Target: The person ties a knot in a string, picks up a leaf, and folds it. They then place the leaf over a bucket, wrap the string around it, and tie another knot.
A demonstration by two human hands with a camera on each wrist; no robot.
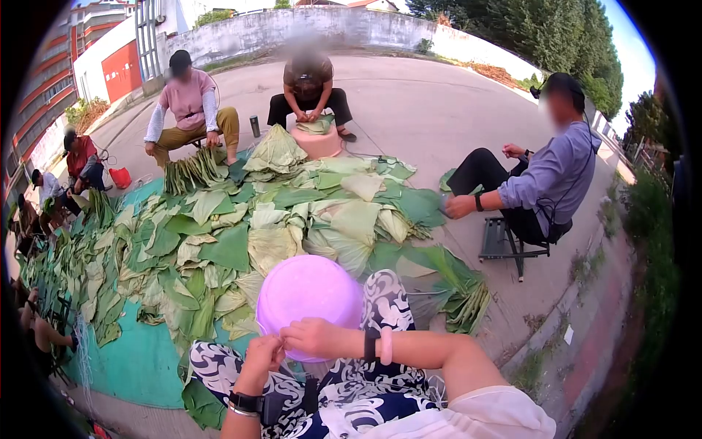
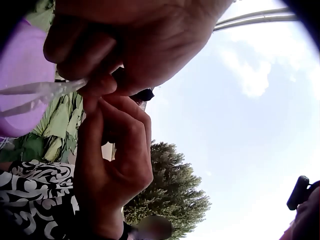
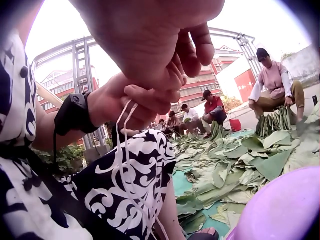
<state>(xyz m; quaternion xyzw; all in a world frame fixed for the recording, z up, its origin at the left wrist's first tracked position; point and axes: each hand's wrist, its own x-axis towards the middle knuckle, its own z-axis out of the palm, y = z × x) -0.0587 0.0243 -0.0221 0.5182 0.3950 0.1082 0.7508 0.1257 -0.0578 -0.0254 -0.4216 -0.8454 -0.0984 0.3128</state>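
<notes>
In front of the lap, my left hand (image 1: 263,356) and right hand (image 1: 314,338) meet, fingertips against fingertips. Both pinch a thin white string (image 3: 125,172), whose two strands hang down from the left hand's curled fingers in the right wrist view. A pale translucent stretch of the string (image 2: 37,95) shows in the left wrist view, running off from the fingertips. The exact spot where the fingers meet is partly hidden by the fingers themselves. Right behind the hands, an upturned purple basin (image 1: 307,300) stands between patterned trouser knees (image 1: 387,300).
Large green and pale leaves (image 1: 227,245) lie heaped over a green sheet (image 1: 142,366). A person on a folding stool (image 1: 504,245) sits at the right. Two people sit across the heap, one at a pink upturned tub (image 1: 318,143). More people sit far left.
</notes>
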